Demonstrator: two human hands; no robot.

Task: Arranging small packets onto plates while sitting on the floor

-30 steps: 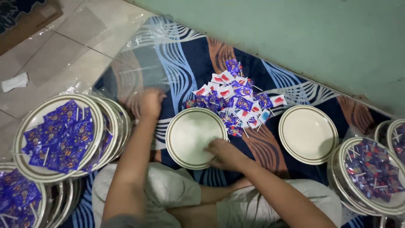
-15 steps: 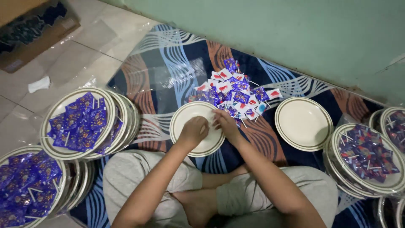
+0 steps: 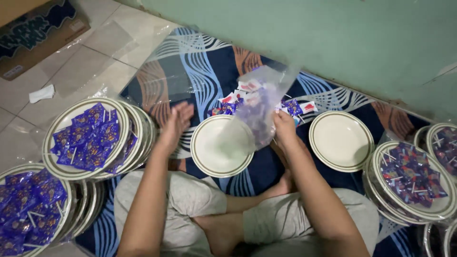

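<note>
I see a patterned blue mat (image 3: 200, 62) spread over the tiled floor (image 3: 71, 71) along a green wall (image 3: 333, 38), and it carries nearly everything here. At its left edge sits a stack of plates (image 3: 138, 138) topped with purple wrapped lollipops (image 3: 88, 138), with a second loaded stack (image 3: 28, 209) in the near left corner. Toward the right edge, another filled plate (image 3: 412, 183) lies under clear wrap, and more sit beyond it at the frame's border. An empty white plate (image 3: 340, 140) rests right of centre. In the middle of the mat, just in front of my crossed legs, lies the empty plate (image 3: 214, 147) I am working over. Behind it, toward the wall, a loose pile of sweets (image 3: 290, 107) lies on the mat.

My right hand (image 3: 284, 126) pinches a clear plastic bag (image 3: 264, 104) by its lower edge, holding it up above the far right rim of the centre plate; it is blurred. My left hand (image 3: 175, 124) hovers open, fingers spread wide, holding nothing, just left of that plate. A cardboard box (image 3: 33, 33) sits on the floor at the far left corner.
</note>
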